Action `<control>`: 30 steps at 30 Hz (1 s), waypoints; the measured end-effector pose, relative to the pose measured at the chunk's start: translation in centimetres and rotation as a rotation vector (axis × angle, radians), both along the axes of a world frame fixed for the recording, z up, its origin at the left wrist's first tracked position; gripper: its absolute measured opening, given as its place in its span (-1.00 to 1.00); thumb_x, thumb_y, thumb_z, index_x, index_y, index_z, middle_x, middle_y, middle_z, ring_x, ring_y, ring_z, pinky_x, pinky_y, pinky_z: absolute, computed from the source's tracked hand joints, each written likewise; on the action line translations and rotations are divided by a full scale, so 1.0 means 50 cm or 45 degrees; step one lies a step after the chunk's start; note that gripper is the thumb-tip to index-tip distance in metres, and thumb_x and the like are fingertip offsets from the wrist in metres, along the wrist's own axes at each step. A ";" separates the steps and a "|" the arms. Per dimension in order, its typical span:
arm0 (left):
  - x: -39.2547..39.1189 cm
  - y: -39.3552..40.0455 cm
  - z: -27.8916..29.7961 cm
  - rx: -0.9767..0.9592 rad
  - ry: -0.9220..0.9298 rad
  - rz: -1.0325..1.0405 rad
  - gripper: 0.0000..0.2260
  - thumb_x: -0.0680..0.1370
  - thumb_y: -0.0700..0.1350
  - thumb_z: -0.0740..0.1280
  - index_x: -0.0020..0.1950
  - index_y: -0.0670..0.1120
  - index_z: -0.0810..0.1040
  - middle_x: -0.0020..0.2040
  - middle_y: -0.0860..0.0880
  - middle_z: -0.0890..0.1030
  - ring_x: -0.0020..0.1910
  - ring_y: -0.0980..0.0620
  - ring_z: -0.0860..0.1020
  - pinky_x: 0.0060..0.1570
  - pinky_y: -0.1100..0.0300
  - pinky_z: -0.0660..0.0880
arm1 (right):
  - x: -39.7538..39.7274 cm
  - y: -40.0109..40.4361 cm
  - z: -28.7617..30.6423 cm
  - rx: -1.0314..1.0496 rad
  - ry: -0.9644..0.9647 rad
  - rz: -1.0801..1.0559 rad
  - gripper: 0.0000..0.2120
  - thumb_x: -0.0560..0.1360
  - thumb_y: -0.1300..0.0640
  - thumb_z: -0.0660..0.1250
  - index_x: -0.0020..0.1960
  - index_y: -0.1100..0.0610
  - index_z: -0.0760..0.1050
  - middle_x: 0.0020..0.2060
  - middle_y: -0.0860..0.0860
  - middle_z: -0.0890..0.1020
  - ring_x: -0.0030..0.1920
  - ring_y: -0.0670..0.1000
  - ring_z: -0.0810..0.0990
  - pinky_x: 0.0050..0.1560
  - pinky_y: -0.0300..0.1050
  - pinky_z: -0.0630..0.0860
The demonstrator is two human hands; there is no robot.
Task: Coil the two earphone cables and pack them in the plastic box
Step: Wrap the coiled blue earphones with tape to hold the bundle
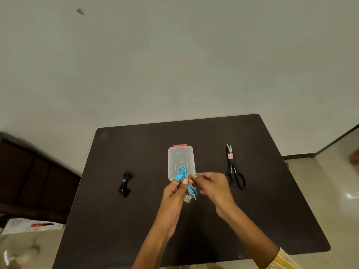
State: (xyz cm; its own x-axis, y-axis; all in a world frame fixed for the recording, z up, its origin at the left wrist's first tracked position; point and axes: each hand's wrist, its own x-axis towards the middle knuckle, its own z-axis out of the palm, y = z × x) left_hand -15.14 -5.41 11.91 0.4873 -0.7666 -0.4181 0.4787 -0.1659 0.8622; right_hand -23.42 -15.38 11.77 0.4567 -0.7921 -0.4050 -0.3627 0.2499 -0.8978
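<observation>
1. Blue earphone cable point(184, 174) bunched into loose loops, held above the near end of the plastic box point(181, 162), earbuds poking up beside the thumb.
2. Left hand point(175, 189) pinched shut around the middle of the bundle; loops hanging below the grip, near a small pale object on the table, too blurred to identify.
3. Right hand point(210, 185) narrowed to a fingertip pinch just beside the bundle, apparently on a strand or tie; exact contact hard to tell through blur.
4. Likely risk: loops springing apart if the left pinch loosens while the right hand works, undoing the coil.
5. Further risk: hanging strands snagging on the box rim, dragging the light box across the dark table point(136, 220).
6. Box lid appears in place, orange latch at the far end; packing blocked until opened, probably needing a free hand and so a weaker hold on the coil.
7. Black earphone cable point(125, 184) lying bundled well to the left, not yet packed.
8. Scissors point(234, 167) lying to the right, well apart; little hazard unless swept by the forearm.
</observation>
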 end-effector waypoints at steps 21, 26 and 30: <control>0.081 -0.005 -0.001 -0.161 0.943 0.218 -0.86 0.53 -0.20 0.20 -0.05 -0.23 0.52 0.21 -0.35 0.54 0.20 -0.20 0.54 0.11 -0.04 0.50 | -0.014 -0.050 -0.078 -0.862 0.076 0.585 -0.85 0.44 0.14 0.42 0.01 0.06 0.58 -0.16 -0.17 0.60 -0.17 -0.22 0.55 -0.12 -0.36 0.42; 0.090 -0.001 0.012 -0.165 0.998 0.205 -0.80 0.60 -0.19 0.13 -0.05 -0.23 0.52 0.21 -0.34 0.54 0.17 -0.21 0.55 0.05 -0.03 0.53 | -0.002 -0.040 -0.063 -1.027 0.242 0.538 -0.83 0.44 0.04 0.42 -0.01 0.06 0.67 -0.17 -0.06 0.66 -0.21 -0.18 0.54 -0.27 -0.48 0.26; 0.074 -0.009 0.027 -0.190 1.034 0.146 -0.78 0.62 -0.19 0.11 0.00 -0.23 0.52 0.22 -0.35 0.53 0.20 -0.22 0.53 0.10 -0.07 0.51 | 0.020 -0.048 -0.067 -1.034 0.454 0.650 -0.77 0.47 -0.01 0.37 0.05 0.06 0.64 -0.11 -0.01 0.68 -0.11 -0.05 0.62 -0.19 -0.30 0.43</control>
